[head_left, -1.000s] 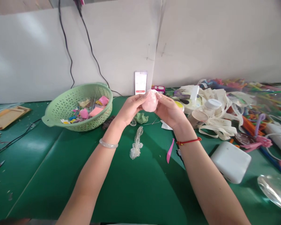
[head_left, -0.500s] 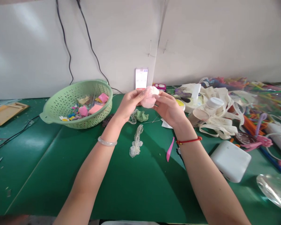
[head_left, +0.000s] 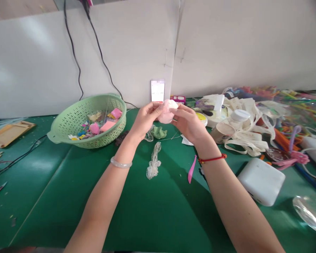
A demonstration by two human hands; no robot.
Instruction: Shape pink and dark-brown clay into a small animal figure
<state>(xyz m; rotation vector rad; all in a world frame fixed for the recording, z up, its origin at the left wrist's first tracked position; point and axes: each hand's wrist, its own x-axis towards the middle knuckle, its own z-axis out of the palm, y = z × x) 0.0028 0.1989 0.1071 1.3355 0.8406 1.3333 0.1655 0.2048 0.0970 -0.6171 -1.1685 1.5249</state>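
Note:
A soft-looking lump of pale pink and white modelling clay (head_left: 166, 114) is held up above the table, in front of the phone. My left hand (head_left: 147, 117) grips its left side, thumb on top. The fingers of my right hand (head_left: 186, 119) close on its right side, the thumb and index pressed to the surface. Below the hands lie a crumpled clear plastic wrap (head_left: 153, 163) and a green crumpled piece (head_left: 158, 132). A pink plastic clay knife (head_left: 192, 169) rests near my right wrist.
A green colander (head_left: 68, 121) with colourful small pieces stands at left. A lit phone (head_left: 157, 90) leans on the wall. To the right are a white bottle (head_left: 240, 117), white straps, a white boxy device (head_left: 262, 181) and bundles of coloured pipe cleaners. A wooden frame (head_left: 12, 133) lies far left.
The camera view has shifted slightly, so the scene sits a little lower. Both hands still hold the clay lump, with the right fingers moved slightly over it.

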